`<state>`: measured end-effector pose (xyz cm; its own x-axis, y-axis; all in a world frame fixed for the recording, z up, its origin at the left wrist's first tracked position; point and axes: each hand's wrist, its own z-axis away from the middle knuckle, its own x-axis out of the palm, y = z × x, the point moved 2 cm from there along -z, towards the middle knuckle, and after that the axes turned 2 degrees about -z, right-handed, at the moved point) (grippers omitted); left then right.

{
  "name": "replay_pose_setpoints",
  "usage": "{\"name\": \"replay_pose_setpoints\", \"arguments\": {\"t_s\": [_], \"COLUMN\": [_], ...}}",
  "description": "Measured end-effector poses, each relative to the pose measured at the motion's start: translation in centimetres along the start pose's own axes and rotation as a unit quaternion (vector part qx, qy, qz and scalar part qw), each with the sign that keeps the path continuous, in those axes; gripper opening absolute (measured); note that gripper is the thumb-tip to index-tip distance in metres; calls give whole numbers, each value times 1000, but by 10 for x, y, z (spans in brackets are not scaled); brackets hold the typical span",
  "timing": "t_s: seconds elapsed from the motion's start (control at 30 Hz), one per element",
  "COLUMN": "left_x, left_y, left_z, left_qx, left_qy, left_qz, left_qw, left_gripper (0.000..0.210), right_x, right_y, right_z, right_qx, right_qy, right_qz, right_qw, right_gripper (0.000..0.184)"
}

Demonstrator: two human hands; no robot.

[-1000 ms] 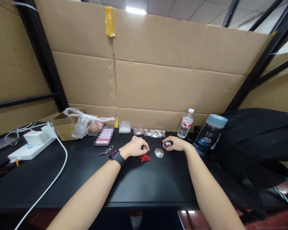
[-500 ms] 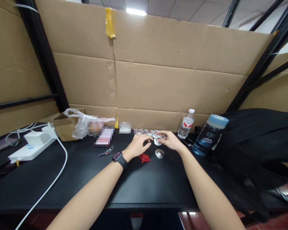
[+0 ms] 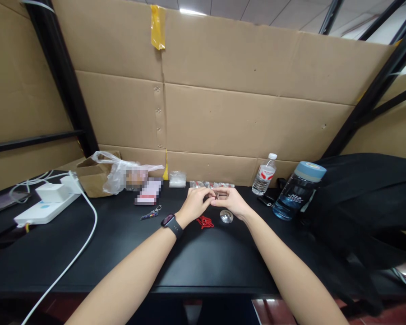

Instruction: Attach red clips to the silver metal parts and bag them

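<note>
My left hand (image 3: 196,202) and my right hand (image 3: 233,202) meet above the black table, fingertips nearly touching. The fingers of my right hand pinch a silvery metal disc (image 3: 217,196), now seen nearly edge-on and mostly hidden. My left thumb and fingers are closed right against it; what they grip is hidden. Just below my right hand a second shiny metal disc (image 3: 226,216) lies on the table. Beside it, under my left wrist, is a small heap of red cord (image 3: 205,222). Behind my hands lie several clear packets with silvery pieces (image 3: 211,184).
A water bottle (image 3: 264,175), a blue-lidded bottle (image 3: 296,192) and a black bag (image 3: 365,216) stand right. Leftward are a keychain (image 3: 151,213), a clear bag (image 3: 117,175), a cardboard box (image 3: 91,177) and a white power strip (image 3: 47,211). Cardboard (image 3: 223,122) walls the back.
My right hand has moved left to meet my left hand. The disc in it has turned from face-on to nearly edge-on. The view has shifted slightly.
</note>
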<state>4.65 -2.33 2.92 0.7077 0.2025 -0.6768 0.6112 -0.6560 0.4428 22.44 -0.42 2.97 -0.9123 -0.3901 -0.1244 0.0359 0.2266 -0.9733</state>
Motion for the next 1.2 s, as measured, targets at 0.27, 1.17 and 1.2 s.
{"name": "replay_pose_setpoints", "arguments": {"t_s": [0.27,1.17,1.2], "left_x": [1,-9,-9], "left_y": [1,-26,-27], "left_z": [-1,4,4], "left_qx": [2,35,37], "left_qy": [-13,-304,-309], "left_qz": [122,146,144], "left_qw": [992,941,939], "left_gripper": [13,28,28], "right_x": [-9,-50,-48], "right_y": [-4,-3,-2], "right_z": [0,7,7], "right_qx": [-23,35,37], "right_qy": [11,-173,-175], "right_qz": [63,407,407], "right_qw": [998,896,896], "right_gripper": [47,60,61]}}
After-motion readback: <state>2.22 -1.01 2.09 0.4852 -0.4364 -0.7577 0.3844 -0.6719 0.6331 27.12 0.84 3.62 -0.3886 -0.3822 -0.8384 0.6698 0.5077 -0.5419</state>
